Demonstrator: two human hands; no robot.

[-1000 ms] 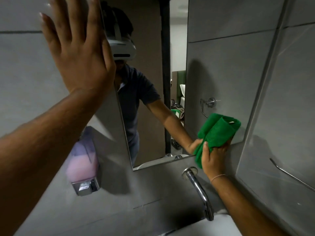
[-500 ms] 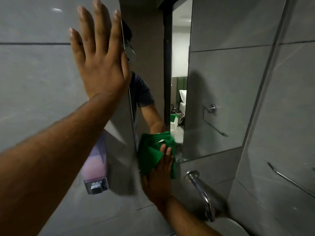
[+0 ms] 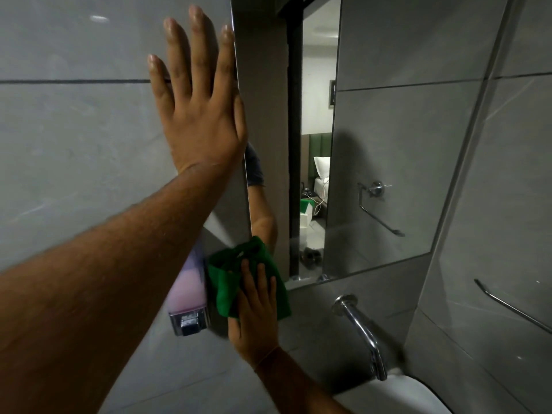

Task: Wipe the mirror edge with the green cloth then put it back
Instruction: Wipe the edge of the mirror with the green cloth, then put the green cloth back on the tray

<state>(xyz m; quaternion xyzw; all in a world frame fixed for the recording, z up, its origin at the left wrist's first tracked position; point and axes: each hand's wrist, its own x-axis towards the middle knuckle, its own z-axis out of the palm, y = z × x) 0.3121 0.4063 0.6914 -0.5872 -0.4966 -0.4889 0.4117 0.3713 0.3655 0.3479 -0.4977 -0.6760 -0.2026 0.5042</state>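
Grey-tiled bathroom wall filled most of the view, with a white basin low at the near right. Nearest, the left hand lay flat on the tile just beside the mirror's left edge, fingers spread and straight, gripping nothing, likely bracing the body. Past it, the right hand pressed the green cloth with extended fingers against the mirror's bottom-left corner, palm holding it flat so the fabric covered the edge. Cloth sat just beside the pink soap dispenser. Chrome tap stood to the right below the mirror. Towel rail farther right. Wiping step underway; return not yet done.
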